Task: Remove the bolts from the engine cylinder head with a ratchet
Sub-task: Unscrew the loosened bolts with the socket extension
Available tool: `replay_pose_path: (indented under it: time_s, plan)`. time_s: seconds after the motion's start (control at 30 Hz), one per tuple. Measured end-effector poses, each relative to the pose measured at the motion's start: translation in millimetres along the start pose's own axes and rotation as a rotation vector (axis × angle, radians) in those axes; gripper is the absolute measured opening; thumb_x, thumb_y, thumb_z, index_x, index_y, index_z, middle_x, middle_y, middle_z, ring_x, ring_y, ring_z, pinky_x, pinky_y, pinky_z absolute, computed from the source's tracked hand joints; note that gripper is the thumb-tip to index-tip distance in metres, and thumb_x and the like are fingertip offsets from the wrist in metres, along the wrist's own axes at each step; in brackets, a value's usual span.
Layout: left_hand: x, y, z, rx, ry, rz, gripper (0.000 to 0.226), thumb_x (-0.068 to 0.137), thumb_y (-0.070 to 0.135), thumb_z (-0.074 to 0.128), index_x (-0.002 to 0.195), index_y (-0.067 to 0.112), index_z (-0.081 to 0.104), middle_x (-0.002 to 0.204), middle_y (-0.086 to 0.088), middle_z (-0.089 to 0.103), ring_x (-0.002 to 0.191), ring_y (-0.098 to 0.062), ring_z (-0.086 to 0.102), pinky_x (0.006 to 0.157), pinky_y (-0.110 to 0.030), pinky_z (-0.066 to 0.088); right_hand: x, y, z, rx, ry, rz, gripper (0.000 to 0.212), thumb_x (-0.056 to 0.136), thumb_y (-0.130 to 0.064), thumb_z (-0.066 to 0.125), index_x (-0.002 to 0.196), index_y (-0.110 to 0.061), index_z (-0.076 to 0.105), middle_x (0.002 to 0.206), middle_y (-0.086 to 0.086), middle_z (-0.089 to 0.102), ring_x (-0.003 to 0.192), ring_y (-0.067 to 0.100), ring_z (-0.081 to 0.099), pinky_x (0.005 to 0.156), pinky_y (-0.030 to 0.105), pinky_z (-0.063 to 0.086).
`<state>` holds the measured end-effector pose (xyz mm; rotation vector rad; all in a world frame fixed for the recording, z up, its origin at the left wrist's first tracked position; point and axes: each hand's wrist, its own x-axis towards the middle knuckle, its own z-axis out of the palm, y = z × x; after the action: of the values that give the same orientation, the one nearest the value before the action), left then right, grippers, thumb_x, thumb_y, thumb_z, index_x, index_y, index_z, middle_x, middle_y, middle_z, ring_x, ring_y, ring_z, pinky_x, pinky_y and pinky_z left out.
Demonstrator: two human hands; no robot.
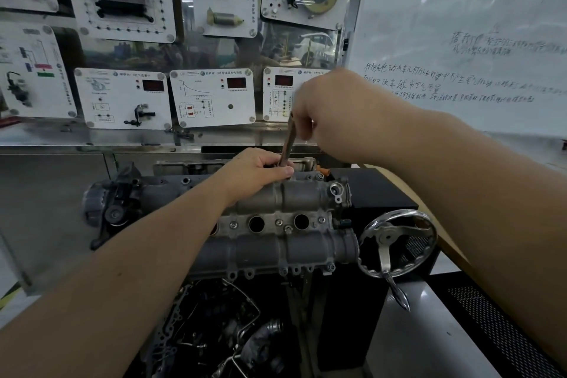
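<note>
A grey engine cylinder head [276,199] sits on a stand in the middle of the head view, with round plug holes and several small bolts [278,222] along its top. A metal ratchet [288,144] stands nearly upright at the head's far edge. My left hand [260,169] rests on the cylinder head and curls round the ratchet's lower end, hiding the socket and the bolt under it. My right hand [325,113] grips the upper part of the ratchet handle, above and right of the left hand.
A chrome handwheel [397,244] with a pointed crank handle juts out at the stand's right side. Hoses and engine parts [214,331] hang below the head. White instrument panels [211,98] line the wall behind. A whiteboard [475,40] stands at the right.
</note>
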<state>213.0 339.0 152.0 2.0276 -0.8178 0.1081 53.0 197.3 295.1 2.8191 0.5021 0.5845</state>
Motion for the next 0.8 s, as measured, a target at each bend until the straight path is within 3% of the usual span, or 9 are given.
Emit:
replay_pose_path:
  time_s: [0.1,0.2,0.33,0.4,0.47,0.53,0.67,0.73,0.8]
  plan:
    - [0,1,1,-0.014,0.009,-0.012,0.018,0.095,0.037,0.067,0.085,0.05,0.075,0.073,0.024,0.069,0.067,0.009,0.06,0.068,-0.022,0.044,1,-1,7,0.082,0.069,-0.027,0.017,0.092,-0.015,0.059,0.102,-0.023,0.07,0.117,-0.002,0.062,0.114,0.02,0.057,0.097,0.038,0.049]
    - [0,2,1,0.003,0.002,0.019,0.021,0.095,0.039,0.066,0.079,0.051,0.073,0.069,0.024,0.067,0.065,0.009,0.059,0.068,-0.028,0.042,3,-2,13,0.137,0.199,0.073,0.029,0.097,-0.047,0.053,0.111,-0.022,0.06,0.098,-0.001,0.058,0.093,0.021,0.056,0.073,0.035,0.047]
    - [2,-2,1,0.021,-0.008,-0.002,0.01,0.09,0.046,0.067,0.095,0.048,0.075,0.103,0.003,0.075,0.102,-0.018,0.068,0.099,-0.043,0.051,10,-6,9,0.043,0.144,0.158,0.039,0.105,-0.039,0.045,0.074,-0.016,0.047,0.07,-0.001,0.045,0.06,0.011,0.041,0.046,0.027,0.029]
    - [2,-3,2,0.032,0.001,-0.002,0.009,0.091,0.047,0.066,0.094,0.05,0.074,0.099,0.006,0.075,0.099,-0.015,0.068,0.098,-0.042,0.052,9,-6,5,0.025,0.125,0.111,0.031,0.104,-0.027,0.048,0.076,-0.015,0.054,0.076,0.0,0.054,0.066,0.013,0.048,0.052,0.029,0.04]
    - [2,-2,1,0.028,0.008,-0.01,0.01,0.091,0.046,0.066,0.095,0.051,0.074,0.097,0.011,0.075,0.095,-0.011,0.069,0.096,-0.038,0.053,7,-5,0,0.002,0.098,0.029,0.021,0.098,-0.011,0.053,0.094,-0.016,0.073,0.094,0.001,0.069,0.086,0.021,0.062,0.073,0.032,0.053]
    - [1,-1,0,0.003,0.01,-0.022,0.01,0.092,0.043,0.068,0.093,0.05,0.075,0.096,0.017,0.075,0.093,-0.002,0.068,0.094,-0.033,0.052,4,-7,-2,-0.023,0.046,-0.023,0.033,0.091,0.0,0.053,0.103,-0.02,0.076,0.106,-0.001,0.069,0.1,0.022,0.062,0.082,0.03,0.05]
    - [-1,3,1,0.001,0.003,-0.005,0.026,0.095,0.038,0.066,0.076,0.054,0.072,0.068,0.029,0.066,0.064,0.013,0.059,0.066,-0.017,0.04,6,-5,9,0.059,0.008,-0.052,0.039,0.093,-0.012,0.057,0.13,-0.023,0.061,0.131,0.001,0.06,0.122,0.022,0.053,0.101,0.04,0.047]
    - [-1,1,1,0.014,0.007,0.017,0.027,0.096,0.038,0.066,0.075,0.053,0.072,0.064,0.028,0.064,0.06,0.012,0.057,0.063,-0.017,0.038,9,-2,13,0.052,0.062,0.037,0.026,0.099,-0.038,0.054,0.109,-0.016,0.064,0.109,0.006,0.063,0.104,0.026,0.057,0.084,0.039,0.05]
    - [0,-1,1,-0.003,0.014,0.012,0.012,0.094,0.041,0.066,0.087,0.046,0.075,0.073,0.018,0.07,0.067,0.008,0.059,0.07,-0.027,0.046,12,0,12,0.029,0.095,0.155,0.042,0.103,-0.044,0.046,0.074,-0.014,0.049,0.076,0.004,0.051,0.078,0.026,0.053,0.059,0.032,0.039]
